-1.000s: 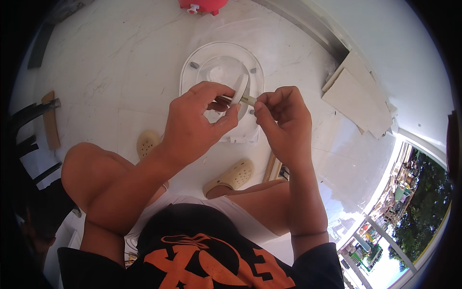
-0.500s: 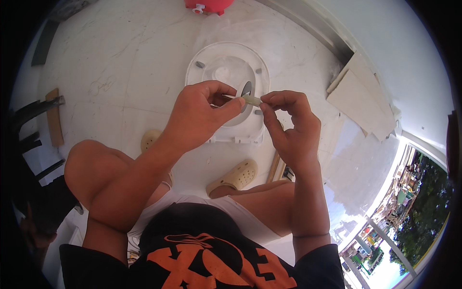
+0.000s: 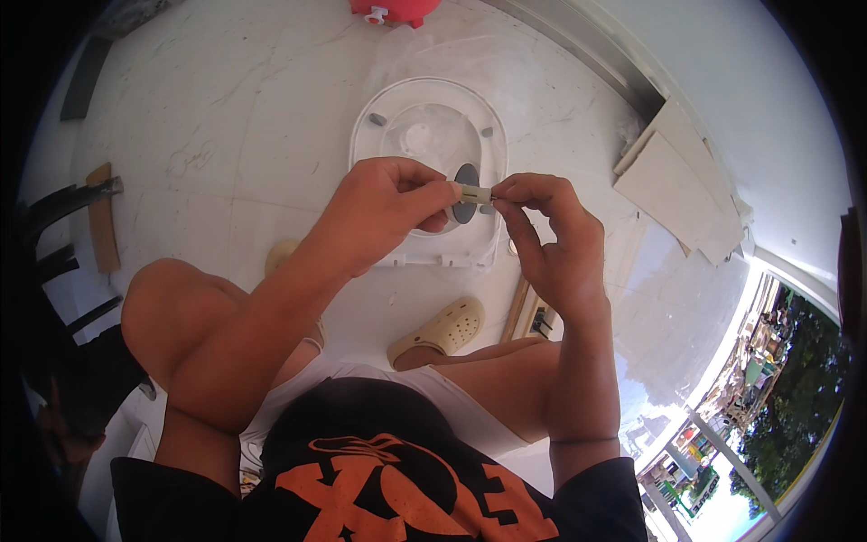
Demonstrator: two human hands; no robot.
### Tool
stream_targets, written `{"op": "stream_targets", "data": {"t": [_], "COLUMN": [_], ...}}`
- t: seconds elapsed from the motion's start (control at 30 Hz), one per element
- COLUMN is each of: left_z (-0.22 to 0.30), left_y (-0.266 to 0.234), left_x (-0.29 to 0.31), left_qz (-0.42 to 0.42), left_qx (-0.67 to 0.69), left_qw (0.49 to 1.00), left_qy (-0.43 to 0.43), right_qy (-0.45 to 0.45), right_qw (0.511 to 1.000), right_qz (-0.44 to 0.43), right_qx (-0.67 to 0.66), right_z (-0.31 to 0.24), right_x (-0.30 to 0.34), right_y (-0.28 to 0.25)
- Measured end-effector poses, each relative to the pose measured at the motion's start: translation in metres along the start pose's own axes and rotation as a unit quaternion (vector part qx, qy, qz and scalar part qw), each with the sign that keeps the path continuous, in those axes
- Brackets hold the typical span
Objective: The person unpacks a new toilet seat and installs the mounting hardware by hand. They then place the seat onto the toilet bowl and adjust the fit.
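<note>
Between my hands is a toilet seat fixing, a grey disc [image 3: 466,210] with a pale ribbed sleeve [image 3: 475,194] sticking out to the right. My left hand [image 3: 375,212] is closed, its thumb and fingers pinching the fixing at the disc end. At the sleeve's right tip, the thumb and index finger of my right hand [image 3: 562,246] pinch closed. Whether a small screw or nut sits in those fingertips is too small to tell. Below both hands a white toilet seat [image 3: 361,135] with grey pads lies flat on the floor, partly hidden by my left hand.
Cardboard sheets [image 3: 677,185] lie by the right wall. A red container [image 3: 397,9] with a white tap stands at the far edge. Black furniture legs [image 3: 72,203] and a brown strip [image 3: 104,221] are at left. My beige clog [image 3: 442,330] rests beside a wooden-edged object [image 3: 517,312].
The fixing has turned, so the grey disc shows more broadly and the sleeve's side faces up. My right fingertips have shifted slightly to the right along the sleeve's end.
</note>
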State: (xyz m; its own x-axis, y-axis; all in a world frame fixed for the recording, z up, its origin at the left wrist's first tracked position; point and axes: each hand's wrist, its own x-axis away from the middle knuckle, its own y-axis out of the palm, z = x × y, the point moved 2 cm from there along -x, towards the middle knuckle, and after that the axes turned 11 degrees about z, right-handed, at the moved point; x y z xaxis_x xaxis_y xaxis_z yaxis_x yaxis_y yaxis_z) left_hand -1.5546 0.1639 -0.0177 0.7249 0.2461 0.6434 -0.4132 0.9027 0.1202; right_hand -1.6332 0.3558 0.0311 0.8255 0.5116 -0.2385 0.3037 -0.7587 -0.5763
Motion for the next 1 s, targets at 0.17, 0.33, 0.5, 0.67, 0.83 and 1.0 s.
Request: {"op": "stream_targets", "data": {"t": [0.17, 0.33, 0.5, 0.67, 0.83, 1.0], "left_z": [0.0, 0.002, -0.001, -0.004, 0.0, 0.005], "left_y": [0.001, 0.001, 0.008, 0.007, 0.004, 0.005], "left_x": [0.001, 0.006, 0.019, 0.019, 0.016, 0.014], "left_qz": [-0.014, 0.002, 0.09, 0.117, 0.081, 0.069], "left_qx": [0.009, 0.0, -0.094, -0.218, -0.241, -0.144], "left_qw": [1.0, 1.0, 0.97, 0.835, 0.757, 0.884], "left_qy": [-0.027, -0.008, 0.205, 0.492, 0.602, 0.439], "right_qy": [-0.016, -0.034, 0.133, 0.329, 0.524, 0.42], "right_qw": [0.999, 0.998, 0.987, 0.921, 0.736, 0.831], "right_qz": [-0.029, -0.025, 0.027, -0.005, -0.054, -0.012], "right_qx": [0.036, 0.049, -0.084, -0.207, -0.424, -0.364], "right_z": [-0.001, 0.001, 0.003, 0.008, 0.019, 0.014], "right_x": [0.001, 0.003, 0.007, 0.008, 0.006, 0.005], "right_y": [0.0, 0.005, 0.017, 0.013, 0.003, 0.001]}}
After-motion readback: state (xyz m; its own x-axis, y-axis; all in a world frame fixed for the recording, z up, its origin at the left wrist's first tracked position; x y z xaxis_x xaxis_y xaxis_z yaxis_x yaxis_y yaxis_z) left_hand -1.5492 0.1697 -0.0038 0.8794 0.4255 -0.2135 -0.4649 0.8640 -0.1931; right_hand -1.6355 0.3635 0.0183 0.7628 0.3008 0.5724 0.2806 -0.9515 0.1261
